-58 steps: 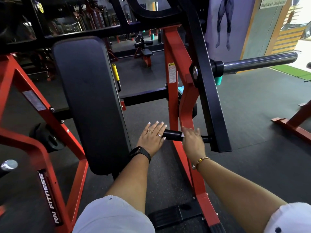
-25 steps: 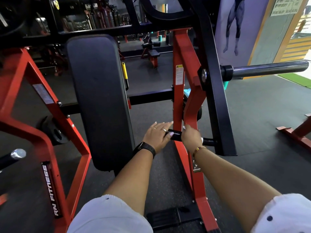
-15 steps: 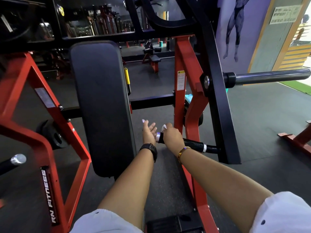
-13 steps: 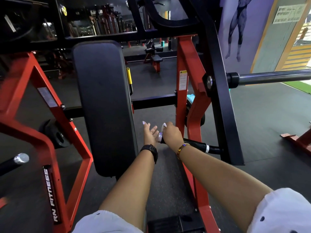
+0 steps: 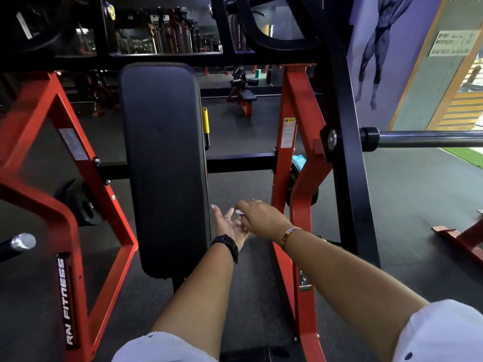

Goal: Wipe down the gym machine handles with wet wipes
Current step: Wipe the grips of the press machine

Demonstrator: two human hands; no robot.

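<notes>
Dark rubber floor [image 5: 405, 205] spreads under a red-framed machine [image 5: 290, 178], with a purple painted wall [image 5: 366, 35] at the far right. A tall black back pad [image 5: 164, 165] stands upright on your left. A black lever arm [image 5: 347, 178] slopes down on your right, and a chrome bar [image 5: 431, 139] juts from it toward the right edge.

Both your hands are low in the middle, between the pad and the red upright, close together and overlapping. Your left hand [image 5: 231, 227] lies palm up with its fingers spread and relaxed, pointing away from you, and it holds nothing. A black watch [image 5: 226, 242] sits on that wrist. Your right hand [image 5: 264, 218] hovers just over the left palm, knuckles up and fingers curled down. A small white scrap shows at its fingertips, but you cannot tell whether that is a wipe or a nail, so what it clamps is unclear. A gold bracelet [image 5: 290, 235] circles that wrist.

The handle [image 5: 332, 241] is almost wholly hidden behind your right forearm. Only a short dark stub shows beside the foot of the lever arm. Its long axis runs roughly level, pointing left toward the pad. Neither hand visibly touches it.

A pale blue packet [image 5: 299, 163] sits tucked against the red upright, well above your hands.
</notes>
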